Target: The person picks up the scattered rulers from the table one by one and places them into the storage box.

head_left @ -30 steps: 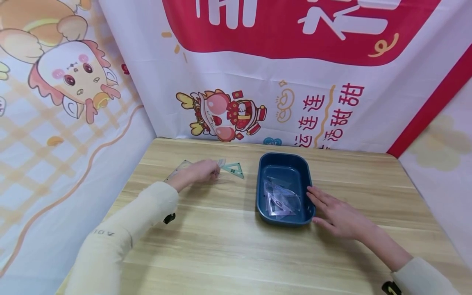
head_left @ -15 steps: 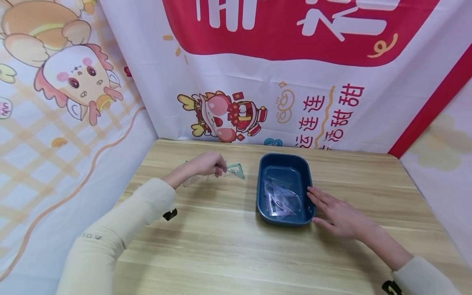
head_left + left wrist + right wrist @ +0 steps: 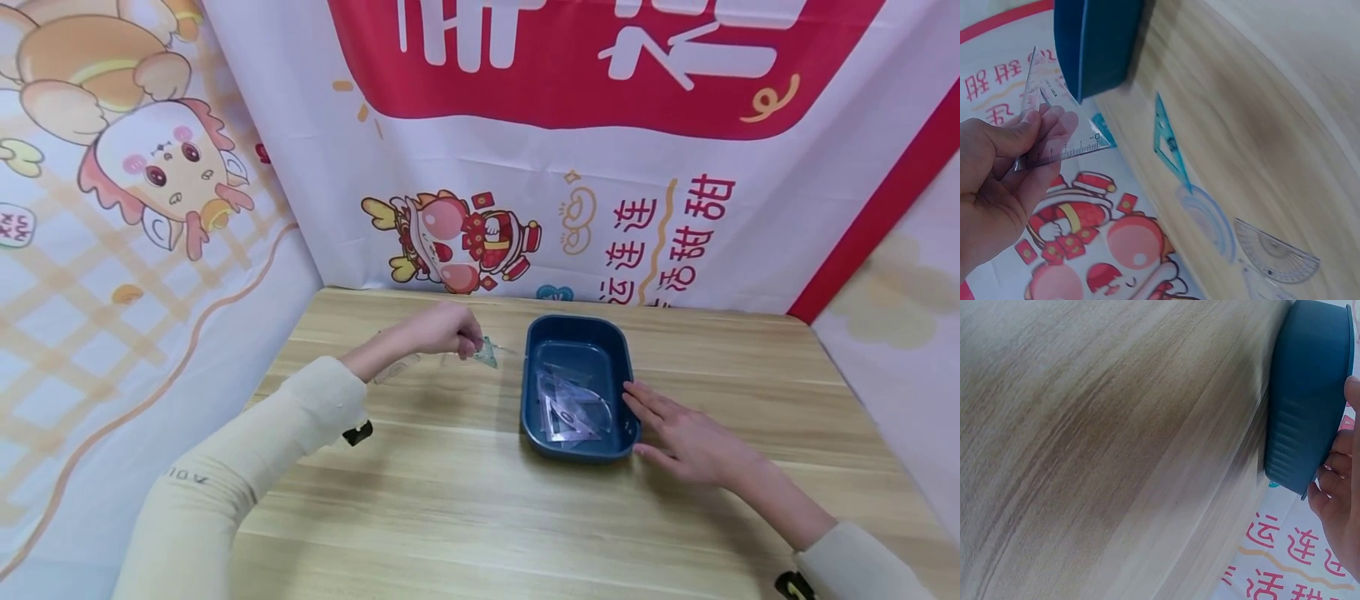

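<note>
My left hand (image 3: 448, 329) pinches a clear triangular set square (image 3: 1082, 136) between thumb and fingers, raised over the table left of the blue bin (image 3: 581, 452). Below it on the table lies a teal set square (image 3: 1166, 142), its tip meeting a clear bluish protractor (image 3: 1211, 220). Beside that is another clear protractor (image 3: 1277, 251) with dark markings, partly over a further transparent piece. My right hand (image 3: 686, 437) rests at the bin's right rim, fingers extended against it. Several transparent drawing pieces (image 3: 567, 410), among them a set square, overlap inside the bin.
The wood-grain table (image 3: 450, 500) reaches back to a white cloth (image 3: 465, 158) printed with red characters and a cartoon. Another printed cloth (image 3: 247, 333) hangs along the left side, and a pale one borders the right.
My left hand has lifted from the table with the clear set square and moved right toward the bin. The right hand stays at the rim.
</note>
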### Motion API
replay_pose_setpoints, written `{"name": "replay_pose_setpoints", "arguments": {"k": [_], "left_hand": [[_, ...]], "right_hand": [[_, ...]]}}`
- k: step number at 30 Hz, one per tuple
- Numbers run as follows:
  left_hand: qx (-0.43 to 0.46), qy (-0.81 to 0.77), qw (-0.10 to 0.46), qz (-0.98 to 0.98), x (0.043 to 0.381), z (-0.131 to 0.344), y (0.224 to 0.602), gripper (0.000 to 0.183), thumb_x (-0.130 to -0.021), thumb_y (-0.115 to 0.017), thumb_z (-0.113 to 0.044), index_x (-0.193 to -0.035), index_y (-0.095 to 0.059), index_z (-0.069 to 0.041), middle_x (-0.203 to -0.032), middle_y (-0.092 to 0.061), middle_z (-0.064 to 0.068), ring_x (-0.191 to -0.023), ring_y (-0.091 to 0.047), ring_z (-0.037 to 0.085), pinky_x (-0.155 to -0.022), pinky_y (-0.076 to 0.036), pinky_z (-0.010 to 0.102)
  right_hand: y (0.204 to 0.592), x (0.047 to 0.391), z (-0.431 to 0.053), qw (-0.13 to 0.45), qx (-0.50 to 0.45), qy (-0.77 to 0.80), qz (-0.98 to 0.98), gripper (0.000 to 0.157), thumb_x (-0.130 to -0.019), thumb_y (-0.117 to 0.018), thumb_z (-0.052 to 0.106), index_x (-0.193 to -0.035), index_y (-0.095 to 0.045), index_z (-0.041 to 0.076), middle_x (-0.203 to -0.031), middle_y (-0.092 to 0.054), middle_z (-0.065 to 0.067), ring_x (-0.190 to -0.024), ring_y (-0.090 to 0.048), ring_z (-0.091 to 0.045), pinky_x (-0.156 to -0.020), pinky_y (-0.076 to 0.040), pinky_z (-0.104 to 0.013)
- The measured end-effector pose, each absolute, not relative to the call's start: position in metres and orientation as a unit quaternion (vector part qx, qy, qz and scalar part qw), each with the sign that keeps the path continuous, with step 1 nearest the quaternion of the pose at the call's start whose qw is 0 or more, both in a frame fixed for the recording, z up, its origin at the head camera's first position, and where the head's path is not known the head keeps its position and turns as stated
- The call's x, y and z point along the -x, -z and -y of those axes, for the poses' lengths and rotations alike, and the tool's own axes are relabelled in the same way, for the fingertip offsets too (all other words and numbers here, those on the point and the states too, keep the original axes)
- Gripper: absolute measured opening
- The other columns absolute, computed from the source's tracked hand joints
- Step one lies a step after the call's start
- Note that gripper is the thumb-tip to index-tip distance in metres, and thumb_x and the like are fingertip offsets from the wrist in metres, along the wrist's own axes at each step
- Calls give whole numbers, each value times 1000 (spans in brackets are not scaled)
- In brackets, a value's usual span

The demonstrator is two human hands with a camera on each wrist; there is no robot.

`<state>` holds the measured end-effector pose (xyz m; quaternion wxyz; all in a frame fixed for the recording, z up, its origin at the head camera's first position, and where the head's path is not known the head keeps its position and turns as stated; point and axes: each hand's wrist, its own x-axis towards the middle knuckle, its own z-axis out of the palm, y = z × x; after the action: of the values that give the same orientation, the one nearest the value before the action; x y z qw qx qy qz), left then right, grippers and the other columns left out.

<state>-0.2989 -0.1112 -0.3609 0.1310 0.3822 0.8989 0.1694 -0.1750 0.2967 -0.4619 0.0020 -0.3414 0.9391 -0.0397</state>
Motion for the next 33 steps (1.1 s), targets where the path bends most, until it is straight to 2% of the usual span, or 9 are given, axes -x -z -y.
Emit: {"name": "replay_pose_setpoints", "arguments": {"k": [8, 16, 21, 27, 33], "left_hand": [[-393, -166, 156, -891, 297, 82, 354, 12, -92, -68, -4, -95, -79, -9, -83, -74, -1, -70, -66, 7, -73, -58, 21], [-426, -142, 167, -878, 295, 47, 353, 16, -92, -64, 0, -95, -79, -7, -80, -74, -1, -69, -66, 7, -70, -57, 19], [-444, -105, 163, -875, 293, 27, 353, 17, -94, -63, -2, -99, -78, -8, -81, -72, -1, -75, -63, 11, -77, -57, 20], [-458, -83, 169, -869, 290, 7, 355, 18, -94, -66, -4, -104, -78, -10, -96, -75, 2, -83, -64, 12, -81, -57, 19], [-485, -72, 182, -852, 288, -12, 359, 20, -94, -65, -1, -106, -78, -11, -103, -75, 3, -87, -66, 10, -82, -57, 18]], "right_hand": [[464, 176, -297, 9, 333, 43, -942, 77, -98, -50, 57, -155, -33, 7, -165, -26, -13, -147, -37, -33, -108, -46, -52], [464, 175, -297, 18, 326, 43, -944, 78, -98, -47, 59, -155, -33, 8, -165, -24, -11, -147, -37, -32, -107, -47, -52], [464, 175, -296, 19, 324, 47, -945, 78, -98, -48, 59, -156, -31, 9, -166, -24, -11, -147, -37, -32, -107, -47, -52], [465, 176, -296, 21, 326, 46, -944, 79, -98, -45, 61, -156, -31, 9, -166, -23, -10, -147, -37, -32, -107, -47, -52], [464, 177, -296, 24, 326, 50, -944, 78, -98, -48, 58, -156, -31, 9, -166, -23, -11, -147, -37, -32, -107, -47, -52]]}}
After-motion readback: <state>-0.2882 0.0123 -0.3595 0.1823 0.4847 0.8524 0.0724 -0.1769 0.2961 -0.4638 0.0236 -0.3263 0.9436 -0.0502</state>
